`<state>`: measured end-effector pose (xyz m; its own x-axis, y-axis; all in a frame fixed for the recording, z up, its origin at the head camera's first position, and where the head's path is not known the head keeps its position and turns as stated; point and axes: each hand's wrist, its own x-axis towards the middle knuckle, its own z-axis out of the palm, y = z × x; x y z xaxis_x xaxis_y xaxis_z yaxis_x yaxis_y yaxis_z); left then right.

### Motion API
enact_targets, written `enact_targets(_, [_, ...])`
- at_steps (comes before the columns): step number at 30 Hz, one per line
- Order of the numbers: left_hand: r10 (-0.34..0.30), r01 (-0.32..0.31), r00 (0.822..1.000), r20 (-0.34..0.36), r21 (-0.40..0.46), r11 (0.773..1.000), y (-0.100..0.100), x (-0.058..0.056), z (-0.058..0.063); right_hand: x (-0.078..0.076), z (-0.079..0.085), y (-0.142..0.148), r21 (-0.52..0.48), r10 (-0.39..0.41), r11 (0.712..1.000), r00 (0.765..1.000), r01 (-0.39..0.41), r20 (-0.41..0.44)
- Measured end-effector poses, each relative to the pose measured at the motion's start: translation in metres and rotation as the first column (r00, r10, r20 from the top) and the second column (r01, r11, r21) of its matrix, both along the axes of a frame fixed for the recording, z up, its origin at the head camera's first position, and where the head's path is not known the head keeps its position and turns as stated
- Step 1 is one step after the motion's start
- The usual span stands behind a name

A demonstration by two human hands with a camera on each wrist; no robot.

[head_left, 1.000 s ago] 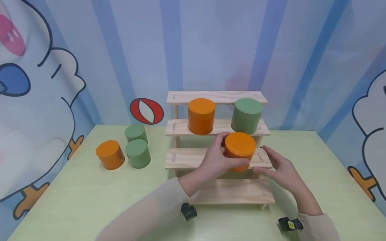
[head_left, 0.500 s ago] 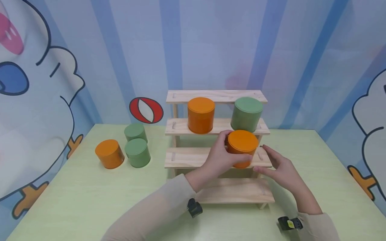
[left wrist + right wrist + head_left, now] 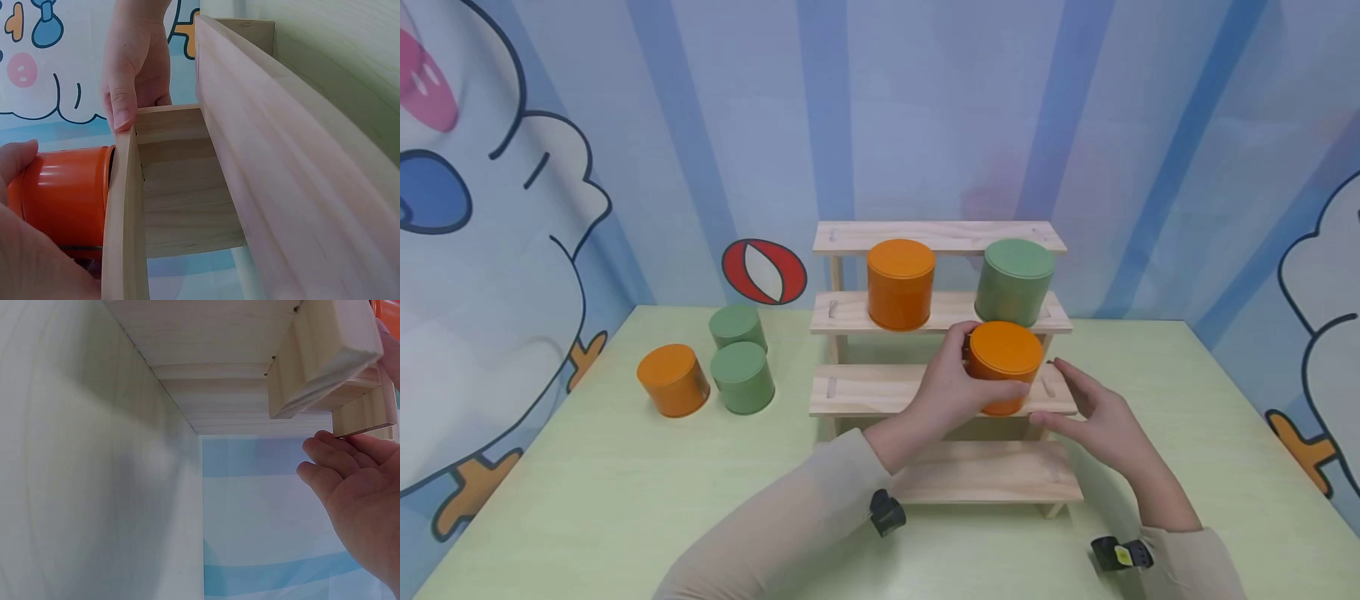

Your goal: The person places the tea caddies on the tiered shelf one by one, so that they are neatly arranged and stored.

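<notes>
My left hand [image 3: 946, 393] grips an orange lidded canister [image 3: 1004, 354], with the thumb across its front. The canister is upright at the right of the second-lowest tier of a stepped wooden stand [image 3: 865, 390]. In the left wrist view, the base of the orange canister [image 3: 65, 194] is right at the board. My right hand [image 3: 1101, 427] pinches the end of that same tier, thumb at the front edge and fingers toward the back. From the right wrist, the fingers of my right hand [image 3: 362, 487] show beside the stand's wooden side piece [image 3: 369, 412].
On the tier above stand another orange canister [image 3: 900, 287] and a green canister [image 3: 1015, 285]. Left of the stand, a third orange canister [image 3: 673, 382] and two green canisters, one in front [image 3: 742, 379] and one behind [image 3: 737, 325], sit on the pale green table [image 3: 625, 517].
My left hand has shifted the orange canister slightly right and back onto the tier, mostly in the first half second. The right hand stays at the board's end.
</notes>
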<state>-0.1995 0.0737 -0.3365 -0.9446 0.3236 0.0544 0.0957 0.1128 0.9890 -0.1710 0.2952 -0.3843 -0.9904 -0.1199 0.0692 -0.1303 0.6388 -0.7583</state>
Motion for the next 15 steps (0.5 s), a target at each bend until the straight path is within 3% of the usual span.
enact_targets(4, [-0.01,0.01,1.0,-0.017,-0.014,1.0,-0.001,0.001,0.001,0.0,0.0,0.0,0.003,0.0,1.0,1.0,0.0,-0.001])
enact_targets(15, [-0.015,0.006,0.998,-0.058,-0.162,0.987,-0.021,0.01,0.006,-0.001,-0.001,0.0,-0.011,0.0,1.0,1.0,0.0,0.009])
